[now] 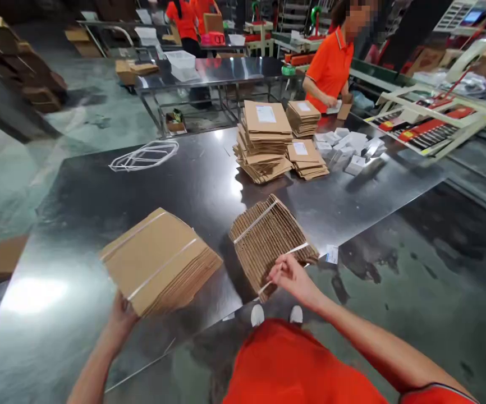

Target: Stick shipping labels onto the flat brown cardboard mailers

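Strap (pixel 294 251) of upright bundle (pixel 268 241) pinched in right hand (pixel 291 278) grip; left hand (pixel 120 320) clasping flat bundle (pixel 159 261).

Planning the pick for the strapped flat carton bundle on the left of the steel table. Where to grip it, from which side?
Grip the flat carton bundle at its near corner, from the table's near edge, where the left hand already holds it. That corner overhangs the steel table, so fingers fit underneath. Two straps keep the stack together; avoid lifting by them, as the right hand does on the other bundle.
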Available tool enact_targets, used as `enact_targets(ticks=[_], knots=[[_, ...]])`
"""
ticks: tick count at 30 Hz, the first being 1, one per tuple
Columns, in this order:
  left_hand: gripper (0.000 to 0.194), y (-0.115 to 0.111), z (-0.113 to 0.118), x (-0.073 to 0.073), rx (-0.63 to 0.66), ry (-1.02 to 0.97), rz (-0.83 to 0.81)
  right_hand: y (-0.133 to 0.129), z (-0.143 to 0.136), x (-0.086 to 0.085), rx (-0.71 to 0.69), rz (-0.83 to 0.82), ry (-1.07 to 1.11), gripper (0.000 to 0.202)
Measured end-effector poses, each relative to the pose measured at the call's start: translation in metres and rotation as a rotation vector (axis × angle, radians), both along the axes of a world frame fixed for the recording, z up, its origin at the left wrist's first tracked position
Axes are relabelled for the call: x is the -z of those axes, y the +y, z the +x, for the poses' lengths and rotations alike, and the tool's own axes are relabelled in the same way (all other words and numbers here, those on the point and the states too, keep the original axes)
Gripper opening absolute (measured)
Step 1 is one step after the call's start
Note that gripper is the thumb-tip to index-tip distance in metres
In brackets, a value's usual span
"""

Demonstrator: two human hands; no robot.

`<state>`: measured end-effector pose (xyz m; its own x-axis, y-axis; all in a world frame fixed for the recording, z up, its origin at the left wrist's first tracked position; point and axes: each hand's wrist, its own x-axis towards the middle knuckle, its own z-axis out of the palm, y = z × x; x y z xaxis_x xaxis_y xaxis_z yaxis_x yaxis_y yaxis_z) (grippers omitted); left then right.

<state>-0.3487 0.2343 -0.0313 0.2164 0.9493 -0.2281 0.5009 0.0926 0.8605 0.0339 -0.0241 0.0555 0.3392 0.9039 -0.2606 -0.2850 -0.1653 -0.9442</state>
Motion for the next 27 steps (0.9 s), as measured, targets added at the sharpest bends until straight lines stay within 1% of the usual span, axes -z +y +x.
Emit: enact_targets(ticks=[1,2,3,4,5,6,7,8,9,10,12,13,15,17,19,21,23,25,27], knots=[[0.057,-0.012,-0.011,0.002,-0.031,-0.001,-0.186,-0.001,-0.001,0.002,-0.033,0.013,0.012,0.036],[0.049,-0.026,-0.02,0.005,0.004,0.006,-0.404,-0.002,-0.001,0.004,-0.069,0.024,0.035,0.036],[0.047,-0.042,-0.024,0.008,0.011,0.02,-0.582,-0.003,0.001,0.005,-0.113,0.032,0.066,0.037],[0.049,-0.06,-0.023,0.013,0.034,0.037,-0.734,-0.005,0.003,0.006,-0.162,0.034,0.097,0.037],[0.054,-0.078,-0.016,0.017,0.024,0.068,-0.798,-0.006,0.007,0.006,-0.215,0.032,0.123,0.037],[0.061,-0.096,-0.003,0.021,0.042,0.095,-0.852,-0.007,0.012,0.008,-0.274,0.031,0.14,0.039],[0.066,-0.112,0.017,0.024,0.052,0.104,-0.909,-0.008,0.017,0.009,-0.334,0.035,0.149,0.04],[0.072,-0.126,0.041,0.026,0.066,0.064,-0.944,-0.008,0.024,0.011,-0.391,0.048,0.151,0.041],[0.076,-0.137,0.069,0.026,0.066,-0.009,-0.952,-0.008,0.032,0.013,-0.445,0.069,0.147,0.042],[0.075,-0.145,0.1,0.024,0.058,-0.102,-0.928,-0.007,0.041,0.016,-0.495,0.095,0.141,0.043],[0.067,-0.152,0.162,0.017,-0.049,-0.262,-0.833,-0.005,0.064,0.022,-0.588,0.143,0.131,0.042],[0.059,-0.152,0.19,0.011,-0.097,-0.329,-0.802,-0.005,0.078,0.025,-0.619,0.162,0.128,0.041],[0.043,-0.149,0.24,-0.001,-0.174,-0.43,-0.771,-0.005,0.111,0.03,-0.646,0.193,0.144,0.038],[0.033,-0.148,0.28,-0.014,-0.24,-0.503,-0.744,-0.01,0.154,0.034,-0.612,0.18,0.206,0.036],[0.031,-0.153,0.315,-0.027,-0.298,-0.562,-0.71,-0.018,0.204,0.037,-0.562,0.103,0.251,0.038],[0.034,-0.167,0.35,-0.037,-0.326,-0.617,-0.692,-0.025,0.259,0.042,-0.488,-0.001,0.235,0.043],[0.04,-0.187,0.388,-0.045,-0.319,-0.677,-0.687,-0.025,0.314,0.047,-0.357,-0.073,0.183,0.046],[0.047,-0.209,0.426,-0.051,-0.289,-0.733,-0.681,-0.012,0.362,0.053,-0.19,-0.072,0.118,0.044],[0.062,-0.227,0.46,-0.056,-0.171,-0.753,-0.732,0.014,0.398,0.058,-0.061,0.011,-0.003,0.042]])
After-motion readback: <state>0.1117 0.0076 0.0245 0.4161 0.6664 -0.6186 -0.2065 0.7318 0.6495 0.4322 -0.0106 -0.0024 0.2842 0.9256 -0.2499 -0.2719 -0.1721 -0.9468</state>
